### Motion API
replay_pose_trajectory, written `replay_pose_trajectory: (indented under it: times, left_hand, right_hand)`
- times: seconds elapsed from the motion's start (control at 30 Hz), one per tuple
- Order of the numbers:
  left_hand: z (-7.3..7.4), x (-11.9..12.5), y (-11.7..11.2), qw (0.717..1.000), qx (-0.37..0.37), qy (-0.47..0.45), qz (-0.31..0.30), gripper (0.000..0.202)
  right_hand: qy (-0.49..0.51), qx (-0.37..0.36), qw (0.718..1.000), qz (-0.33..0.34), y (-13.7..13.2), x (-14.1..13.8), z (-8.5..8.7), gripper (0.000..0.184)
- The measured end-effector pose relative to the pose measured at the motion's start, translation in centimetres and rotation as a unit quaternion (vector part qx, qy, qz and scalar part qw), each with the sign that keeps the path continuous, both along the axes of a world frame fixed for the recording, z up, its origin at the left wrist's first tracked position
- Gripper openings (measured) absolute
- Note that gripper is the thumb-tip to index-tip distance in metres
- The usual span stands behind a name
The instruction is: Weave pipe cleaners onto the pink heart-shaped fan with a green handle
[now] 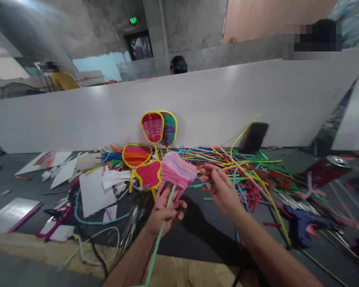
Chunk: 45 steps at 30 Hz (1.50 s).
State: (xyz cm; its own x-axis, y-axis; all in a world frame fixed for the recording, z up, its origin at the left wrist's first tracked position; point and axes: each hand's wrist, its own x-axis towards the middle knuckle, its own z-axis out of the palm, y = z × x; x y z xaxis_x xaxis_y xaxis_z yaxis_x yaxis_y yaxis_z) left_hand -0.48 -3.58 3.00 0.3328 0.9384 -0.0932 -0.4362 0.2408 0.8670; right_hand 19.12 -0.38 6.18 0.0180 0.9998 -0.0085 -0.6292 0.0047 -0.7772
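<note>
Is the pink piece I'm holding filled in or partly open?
Partly open: the pink piece has a filled top, but your left hand shows through the gap below.

A green sign (133,20) glows; below, a doorway (139,46)

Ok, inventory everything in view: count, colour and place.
Woven piece: one, pink and lilac, centre
Stem: one, pale green, below it
Yellow-rimmed fans: four, mixed fills, behind and left
Fuzzy sticks: many, multicoloured, along the back
Table: one, dark grey, foreground
Partition: one, white, behind table
Upright block: one, black, against partition
Glue gun: one, dark blue, right
Can: one, red, far right
Papers: several, white, left
Flat box: one, silver-purple, left
Cables: several, white and black, front
Lit sign: one, green, top
People: three, one in yellow, beyond partition
Left hand: one, bare, holding stem
Right hand: one, bare, beside woven piece
</note>
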Motion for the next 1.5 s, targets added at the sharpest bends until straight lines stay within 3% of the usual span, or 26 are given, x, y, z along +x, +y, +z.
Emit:
replay_pose_trajectory:
  times: [0.1, 0.23, 0.3, 0.37, 0.53, 0.63, 0.7, 0.8, 0.9, 1.3, 1.5]
  left_hand:
    - [0.3, -0.6, 0.2, 0.995, -0.031, -0.091, -0.012, 0.068]
    - [0.4, -0.4, 0.4, 0.993, -0.047, -0.104, -0.024, 0.067]
    - [0.3, 0.1, 0.5, 0.993, -0.047, -0.097, -0.038, 0.067]
    - [0.0, 0.6, 0.5, 0.994, -0.04, -0.081, -0.053, 0.068]
    - [-1.1, 1.2, 0.8, 0.999, 0.001, 0.005, -0.052, 0.076]
    - [-1.0, 0.7, 1.1, 0.997, 0.024, 0.047, -0.064, 0.087]
    - [-0.4, 0.0, 1.5, 0.998, 0.026, 0.02, -0.053, 0.089]
    - [0.5, -0.7, 2.2, 0.999, -0.004, -0.03, 0.023, 0.07]
    - [0.9, -0.9, 2.8, 0.997, -0.03, -0.015, 0.074, 0.061]
    - [-1.6, 0.0, 2.4, 0.986, -0.142, -0.002, 0.086, 0.046]
    - [-1.6, -0.1, 2.6, 0.985, -0.122, -0.033, 0.116, 0.047]
  right_hand:
    - [0.006, -0.051, 0.997, -0.053, 0.6, -0.3, -1.4, 0.024]
    - [-0.006, -0.083, 0.995, 0.055, 0.5, -1.5, -2.9, 0.027]
    - [-0.008, -0.066, 0.99, 0.125, 0.0, -2.1, -3.2, 0.029]
    - [0.002, -0.053, 0.987, 0.154, -0.2, -2.5, -3.6, 0.026]
    - [0.033, -0.072, 0.988, 0.132, 0.0, -2.6, -4.4, 0.02]
    - [0.052, -0.068, 0.988, 0.132, 0.2, -2.3, -4.5, 0.019]
    - [0.053, -0.071, 0.987, 0.135, 0.3, -2.1, -4.4, 0.021]
    - [0.027, -0.076, 0.985, 0.151, 0.4, -1.8, -4.5, 0.023]
    - [-0.005, -0.073, 0.982, 0.176, 0.3, -1.9, -4.9, 0.025]
    - [-0.015, -0.097, 0.976, 0.192, -0.3, -2.9, -5.9, 0.026]
    - [-0.018, -0.084, 0.973, 0.215, -0.6, -3.0, -5.5, 0.027]
